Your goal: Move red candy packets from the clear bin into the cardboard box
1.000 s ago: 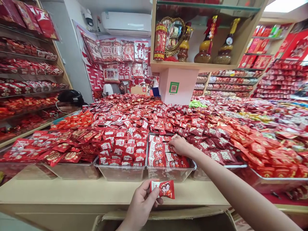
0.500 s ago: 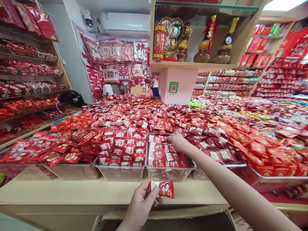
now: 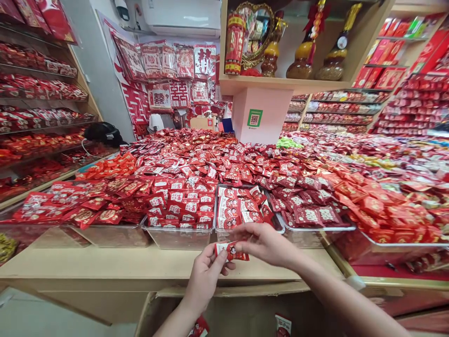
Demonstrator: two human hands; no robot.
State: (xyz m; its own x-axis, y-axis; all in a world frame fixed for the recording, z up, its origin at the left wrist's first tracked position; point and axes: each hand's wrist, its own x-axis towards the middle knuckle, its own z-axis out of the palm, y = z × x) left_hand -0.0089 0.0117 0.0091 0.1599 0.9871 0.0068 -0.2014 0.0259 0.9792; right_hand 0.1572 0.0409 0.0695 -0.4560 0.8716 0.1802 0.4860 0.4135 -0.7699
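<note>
A red-and-white packet [image 3: 232, 252] is pinched between the thumb and fingers of the left hand [image 3: 206, 269]; the right hand [image 3: 261, 242] meets its other end, whether gripping it I cannot tell. Just beyond both hands, similar packets [image 3: 229, 213] lie in a clear bin [image 3: 223, 236] on the tabletop [image 3: 140, 263]. Maroon packets [image 3: 317, 214] lie past the right hand. Below them, an open cardboard box [image 3: 242, 306] holds loose packets [image 3: 283, 326].
</note>
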